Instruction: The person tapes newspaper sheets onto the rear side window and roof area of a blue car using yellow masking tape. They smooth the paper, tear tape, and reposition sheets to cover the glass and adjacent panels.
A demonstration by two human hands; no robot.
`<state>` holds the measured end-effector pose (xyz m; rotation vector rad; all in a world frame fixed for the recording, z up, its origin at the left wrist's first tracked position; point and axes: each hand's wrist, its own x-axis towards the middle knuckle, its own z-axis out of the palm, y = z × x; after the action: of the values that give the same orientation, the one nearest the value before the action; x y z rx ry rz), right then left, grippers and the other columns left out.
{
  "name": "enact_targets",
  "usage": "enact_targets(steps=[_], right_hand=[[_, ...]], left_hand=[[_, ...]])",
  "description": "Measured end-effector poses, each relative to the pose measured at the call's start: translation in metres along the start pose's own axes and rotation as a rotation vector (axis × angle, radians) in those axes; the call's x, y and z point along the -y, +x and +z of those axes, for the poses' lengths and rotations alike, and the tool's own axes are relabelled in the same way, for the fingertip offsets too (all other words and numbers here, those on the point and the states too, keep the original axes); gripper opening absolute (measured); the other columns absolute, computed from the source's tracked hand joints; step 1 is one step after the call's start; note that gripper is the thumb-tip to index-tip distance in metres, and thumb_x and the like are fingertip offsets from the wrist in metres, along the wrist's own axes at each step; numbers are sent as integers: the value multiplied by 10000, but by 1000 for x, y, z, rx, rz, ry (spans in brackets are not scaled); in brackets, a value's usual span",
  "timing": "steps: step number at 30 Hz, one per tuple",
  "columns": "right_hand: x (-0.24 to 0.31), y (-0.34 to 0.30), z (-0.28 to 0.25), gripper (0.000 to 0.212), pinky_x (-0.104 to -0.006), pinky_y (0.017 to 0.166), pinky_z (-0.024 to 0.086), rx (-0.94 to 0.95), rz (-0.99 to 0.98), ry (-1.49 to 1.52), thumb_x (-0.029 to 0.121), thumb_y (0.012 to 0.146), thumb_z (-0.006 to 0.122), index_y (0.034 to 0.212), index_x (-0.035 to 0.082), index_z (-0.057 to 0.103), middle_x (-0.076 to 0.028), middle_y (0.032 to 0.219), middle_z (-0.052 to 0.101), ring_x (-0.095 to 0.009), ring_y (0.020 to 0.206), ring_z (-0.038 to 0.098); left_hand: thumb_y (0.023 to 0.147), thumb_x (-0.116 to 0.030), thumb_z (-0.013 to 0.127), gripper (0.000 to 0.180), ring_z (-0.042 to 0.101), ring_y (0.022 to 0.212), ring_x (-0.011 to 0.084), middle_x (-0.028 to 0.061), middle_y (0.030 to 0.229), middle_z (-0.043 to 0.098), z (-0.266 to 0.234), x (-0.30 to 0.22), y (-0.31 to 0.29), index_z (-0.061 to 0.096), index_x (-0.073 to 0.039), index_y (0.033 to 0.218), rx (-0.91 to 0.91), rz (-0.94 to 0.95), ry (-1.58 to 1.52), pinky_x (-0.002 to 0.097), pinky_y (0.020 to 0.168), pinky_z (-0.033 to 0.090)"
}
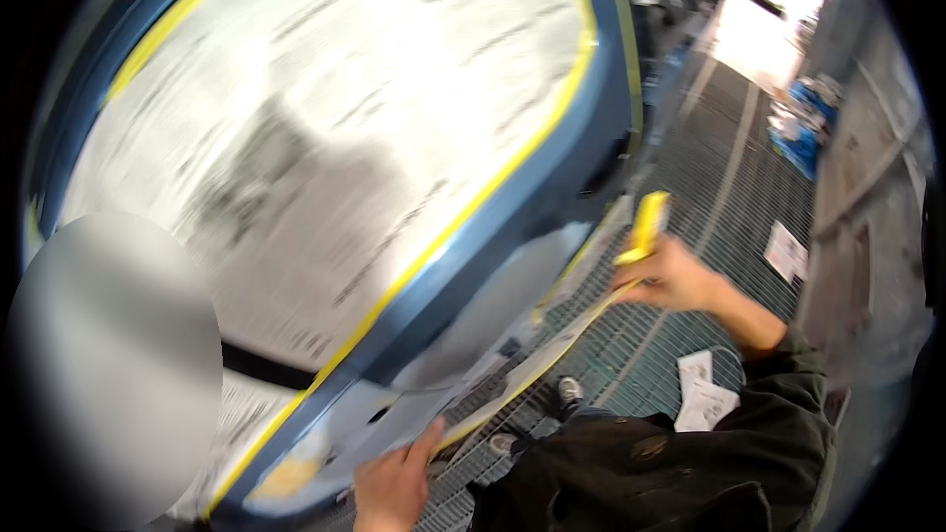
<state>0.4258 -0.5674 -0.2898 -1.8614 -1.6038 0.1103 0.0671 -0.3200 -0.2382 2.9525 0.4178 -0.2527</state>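
My right hand (pixel 672 276) is closed around a roll of yellow masking tape (pixel 647 222), off the side of a blue car body (pixel 463 261). From the roll a yellow-edged strip of tape (pixel 532 374) with a pale paper-like band slants down to my left hand (pixel 392 483). The fingers of that hand are closed at the strip's lower end, close to the grey-patched lower panel (pixel 473 330). Its thumb is partly hidden. Printed paper (pixel 325 167) covers the car's window opening, bordered by yellow tape. Motion blurs much of the picture.
A pale rounded object (pixel 118 365) blocks the lower left. Underfoot is a metal grating floor (pixel 724 187) with papers (pixel 705 399) lying on it. Blue and white crumpled wrapping (pixel 803 123) lies by the grey wall (pixel 867 177) on the right.
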Motion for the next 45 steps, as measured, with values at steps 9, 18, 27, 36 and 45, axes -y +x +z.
enact_targets(steps=[9, 18, 27, 36, 45], right_hand=[[107, 102, -43, 192, -257, 714, 472, -221, 28, 171, 174, 839, 753, 884, -11, 726, -47, 800, 690, -104, 742, 604], [234, 282, -72, 202, -346, 640, 488, -578, -475, -443, 269, 849, 725, 940, 93, 764, -87, 778, 712, -201, 663, 639], [381, 425, -43, 143, -412, 783, 525, -756, -774, -754, 219, 784, 731, 917, 170, 756, -65, 839, 691, -262, 889, 650], [426, 497, 26, 124, -392, 853, 446, -665, -894, -722, 299, 790, 698, 860, 215, 756, -19, 904, 681, -231, 1000, 613], [450, 511, 44, 156, -397, 893, 422, -630, -912, -594, 309, 797, 699, 887, 201, 765, -25, 916, 687, -234, 1053, 591]], left_hand=[[916, -125, 636, 422, 677, 712, 354, 178, 846, 709, 21, 67, -57, 521, -127, 1323, -461, -157, -478, 374, 627, 522], [907, -98, 675, 134, 405, 595, 29, -36, 643, 527, 72, 155, -36, 643, 32, 918, -1091, -288, -1017, 199, 546, 359], [965, -175, 598, 284, 328, 581, 58, -23, 608, 450, 89, 166, 3, 561, 44, 788, -1275, -434, -1053, 263, 498, 295], [950, -157, 599, 277, 640, 847, 178, 170, 967, 676, 108, 190, 9, 550, 74, 1094, -1342, -500, -1168, 293, 760, 497], [903, -199, 680, 284, 600, 780, 133, 104, 873, 668, 101, 203, -7, 610, 66, 976, -1390, -571, -1046, 284, 708, 484]])
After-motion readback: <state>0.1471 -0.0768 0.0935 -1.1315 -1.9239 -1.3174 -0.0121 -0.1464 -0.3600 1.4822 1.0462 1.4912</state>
